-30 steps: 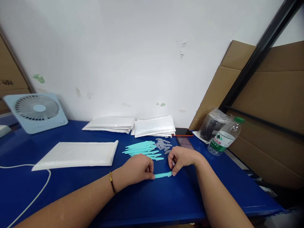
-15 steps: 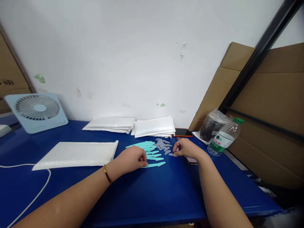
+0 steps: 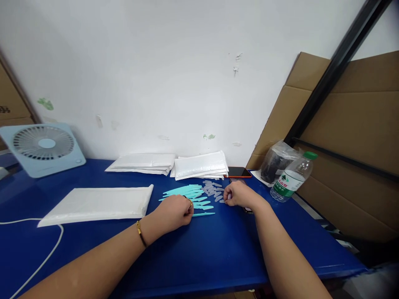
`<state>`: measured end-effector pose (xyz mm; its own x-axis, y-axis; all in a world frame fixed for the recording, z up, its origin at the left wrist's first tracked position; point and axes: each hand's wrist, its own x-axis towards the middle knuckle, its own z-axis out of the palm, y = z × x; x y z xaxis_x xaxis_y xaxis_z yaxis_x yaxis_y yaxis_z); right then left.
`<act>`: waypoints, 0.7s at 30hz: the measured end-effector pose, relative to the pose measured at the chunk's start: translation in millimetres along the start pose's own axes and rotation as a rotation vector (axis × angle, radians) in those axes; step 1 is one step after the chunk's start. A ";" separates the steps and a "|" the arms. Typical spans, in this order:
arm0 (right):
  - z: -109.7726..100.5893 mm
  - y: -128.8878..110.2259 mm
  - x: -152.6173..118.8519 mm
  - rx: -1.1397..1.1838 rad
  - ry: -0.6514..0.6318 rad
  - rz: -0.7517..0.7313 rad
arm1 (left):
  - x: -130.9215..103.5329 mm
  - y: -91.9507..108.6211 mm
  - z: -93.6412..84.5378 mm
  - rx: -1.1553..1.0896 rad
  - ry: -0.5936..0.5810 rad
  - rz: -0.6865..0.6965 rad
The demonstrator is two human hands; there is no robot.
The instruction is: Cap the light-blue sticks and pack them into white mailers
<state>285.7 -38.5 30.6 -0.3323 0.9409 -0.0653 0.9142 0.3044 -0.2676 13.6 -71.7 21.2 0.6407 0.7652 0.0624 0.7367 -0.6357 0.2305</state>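
Observation:
My left hand (image 3: 176,211) is closed on the near end of a turquoise eyebrow razor (image 3: 205,214), whose slim far end points right, edge-on to me. Beside and partly beneath that hand lies a spread of similar turquoise razors (image 3: 187,190). To their right is a loose cluster of small translucent blade caps (image 3: 212,189). My right hand (image 3: 237,194) has thumb and fingers pinched on one translucent cap (image 3: 222,201) at the cluster's right edge. Only part of that cap shows past the fingertips.
White padded mailers (image 3: 201,165) are stacked by the wall, with another mailer (image 3: 96,202) at left. Phones (image 3: 238,172) lie behind my right hand. A water bottle (image 3: 291,178) and a bagged dark object (image 3: 276,164) stand right. A fan (image 3: 46,145) and white cable (image 3: 51,253) are left.
The razor in my left hand has turned from flat to edge-on. My right hand has shifted slightly left with its fingers still pinched. The camera view has moved a little.

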 end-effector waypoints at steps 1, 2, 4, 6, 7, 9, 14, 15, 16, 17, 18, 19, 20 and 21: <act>0.0 -1.7 -0.4 0.021 -0.007 -0.009 | 0.6 -1.0 0.2 -0.002 0.003 0.000; -0.2 -3.8 -0.9 0.050 -0.024 -0.024 | 1.4 -2.3 0.3 -0.014 0.004 0.004; -1.0 -8.8 -2.3 0.122 -0.090 -0.068 | 3.0 -5.4 0.7 -0.046 -0.002 0.019; -1.7 -13.6 -3.7 0.185 -0.159 -0.115 | 4.4 -8.2 1.3 -0.070 -0.006 0.028; -1.8 -15.6 -4.1 0.205 -0.180 -0.134 | 4.8 -9.2 1.5 -0.077 -0.005 0.031; -1.4 -19.0 -4.4 0.223 -0.188 -0.165 | 5.1 -10.2 2.0 -0.084 -0.003 0.031; 1.2 -24.5 -3.1 0.195 -0.144 -0.217 | 4.1 -9.3 1.7 -0.089 -0.007 0.023; 1.5 -25.3 -2.9 0.191 -0.148 -0.227 | 4.1 -9.1 1.5 -0.091 -0.009 0.020; 1.8 -26.1 -2.9 0.188 -0.152 -0.236 | 4.1 -8.9 1.2 -0.091 -0.011 0.017; 2.0 -26.8 -3.0 0.186 -0.158 -0.245 | 4.2 -8.7 0.9 -0.090 -0.012 0.015; 2.1 -27.4 -3.1 0.184 -0.159 -0.251 | 4.3 -8.6 0.5 -0.089 -0.010 0.014; 2.2 -27.9 -3.3 0.181 -0.158 -0.254 | 4.4 -8.4 0.2 -0.088 -0.008 0.015; 2.2 -28.3 -3.4 0.180 -0.155 -0.256 | 4.4 -8.2 -0.2 -0.088 -0.006 0.019; 2.3 -28.6 -3.5 0.179 -0.151 -0.255 | 4.3 -8.0 -0.5 -0.090 -0.008 0.021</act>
<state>260.2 -50.9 36.3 -0.5878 0.8012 -0.1124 0.7465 0.4836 -0.4570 10.3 -63.3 20.1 0.6578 0.7508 0.0605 0.7009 -0.6396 0.3156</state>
